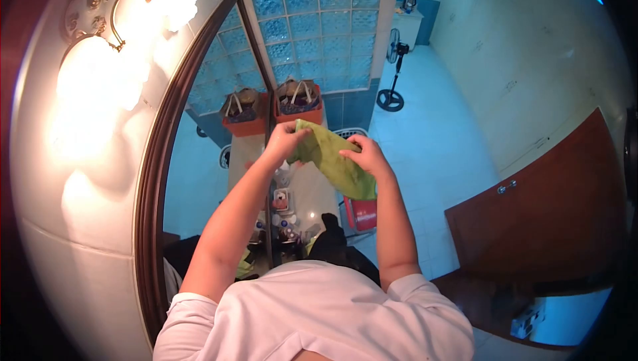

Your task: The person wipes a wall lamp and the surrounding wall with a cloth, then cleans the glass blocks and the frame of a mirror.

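A yellow-green cloth (332, 160) is stretched between my two hands above the counter. My left hand (286, 140) pinches its upper left corner between thumb and fingers. Farther right, my right hand (367, 156) grips the cloth along its upper edge, and the rest hangs down toward the lower right. Beneath the cloth runs the pale counter (312, 195), partly hidden by it and by my arms.
A framed mirror (216, 155) stands left of the counter, below a lit wall lamp (109, 48). An orange box (299, 110) holding a bag is at the counter's far end. Small containers (282, 201) and dark clothing (335, 244) lie nearer me. A fan (397, 72) and brown door (545, 208) are right.
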{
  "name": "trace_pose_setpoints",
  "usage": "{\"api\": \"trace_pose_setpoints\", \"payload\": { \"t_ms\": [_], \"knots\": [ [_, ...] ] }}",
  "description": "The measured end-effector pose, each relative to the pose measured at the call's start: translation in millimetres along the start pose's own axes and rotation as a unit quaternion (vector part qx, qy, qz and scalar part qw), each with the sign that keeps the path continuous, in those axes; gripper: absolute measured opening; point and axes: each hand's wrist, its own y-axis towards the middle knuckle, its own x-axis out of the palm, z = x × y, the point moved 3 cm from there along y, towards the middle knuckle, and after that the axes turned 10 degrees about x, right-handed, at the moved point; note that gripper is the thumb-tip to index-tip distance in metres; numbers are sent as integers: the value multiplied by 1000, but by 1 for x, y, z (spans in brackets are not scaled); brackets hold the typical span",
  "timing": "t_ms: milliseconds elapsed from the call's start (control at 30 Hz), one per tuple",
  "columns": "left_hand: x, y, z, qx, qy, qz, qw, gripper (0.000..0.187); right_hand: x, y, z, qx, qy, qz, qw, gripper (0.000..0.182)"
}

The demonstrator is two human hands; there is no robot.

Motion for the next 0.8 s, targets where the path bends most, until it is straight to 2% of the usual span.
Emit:
{"api": "trace_pose_setpoints", "payload": {
  "t_ms": [100,200,300,333,433,467,500,533,567,633,667,733,767,800],
  "knots": [
    [-21,14,-14,-10,-7,57,998,20,4,32,16,68,-164,-108,978,31],
    [-31,35,-39,-15,11,102,995,20,18,72,55,73,-115,-42,990,34],
    [-34,69,-78,0,85,65,994,21,35,108,83,116,-62,31,991,35],
    [-26,75,-85,-3,19,36,999,25,40,121,89,130,-51,57,989,36],
    [-7,92,-102,-9,113,-124,986,41,69,152,104,130,30,98,986,27],
    [0,94,-103,18,171,-159,972,51,84,162,114,182,145,46,972,23],
    [10,97,-97,47,227,-194,953,61,84,154,86,280,369,-27,886,19],
    [19,105,-106,77,197,-222,952,68,97,165,98,290,427,-29,856,19],
    [21,115,-125,63,242,-208,946,67,107,173,111,300,482,-32,823,20],
    [22,135,-167,31,327,-177,928,63,111,181,125,300,522,-42,797,25],
    [20,143,-181,20,249,-145,958,50,112,186,131,300,541,-48,784,27],
    [11,163,-212,-26,193,-183,964,44,97,196,148,247,390,20,887,34],
    [7,171,-227,-48,165,-202,964,41,94,199,155,216,309,53,925,38],
    [4,179,-231,-122,74,-177,974,40,99,204,164,195,267,91,939,39]
  ]
}}
